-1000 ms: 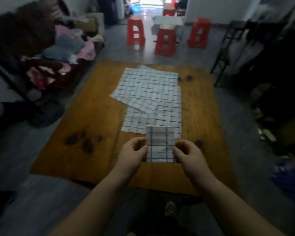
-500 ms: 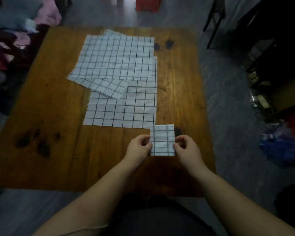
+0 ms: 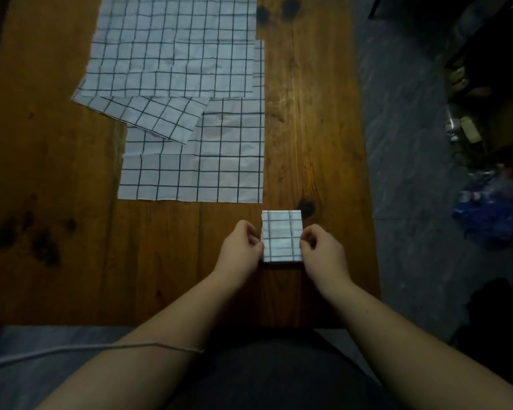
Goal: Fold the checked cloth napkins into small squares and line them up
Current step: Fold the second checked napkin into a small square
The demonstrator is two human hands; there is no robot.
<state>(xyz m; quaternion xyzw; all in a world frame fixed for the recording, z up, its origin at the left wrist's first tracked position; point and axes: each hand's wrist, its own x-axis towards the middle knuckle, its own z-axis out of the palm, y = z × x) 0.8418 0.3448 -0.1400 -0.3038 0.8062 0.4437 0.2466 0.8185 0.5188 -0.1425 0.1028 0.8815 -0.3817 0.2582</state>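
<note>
since the earlier frames the folded napkin (image 3: pixel 282 236) has come down and toward the body, clear of the spread cloths it overlapped a second ago, and the view has tipped down at the near part of the table (image 3: pixel 317 113). left hand (image 3: pixel 240 250) pinches its left edge, right hand (image 3: pixel 323 253) pinches its right edge, the fingers of both curled in on the cloth. gripping both sides probably keeps the layers from springing open and keeps the piece square to the table edge. it sits near the table's right side, just this side of a dark knot (image 3: pixel 307 206); can't tell whether it's flat on the wood or a touch above. it looks a bit taller than wide, so maybe one fold short of a square, or just lens stretch. flat napkins (image 3: pixel 196 173) lie overlapped further back, one smaller piece skewed on top, none folded yet. no other folded squares in view, so my guess is this one starts the line, set at the right so the row can run leftward along the near edge. most of the task is left.
</note>
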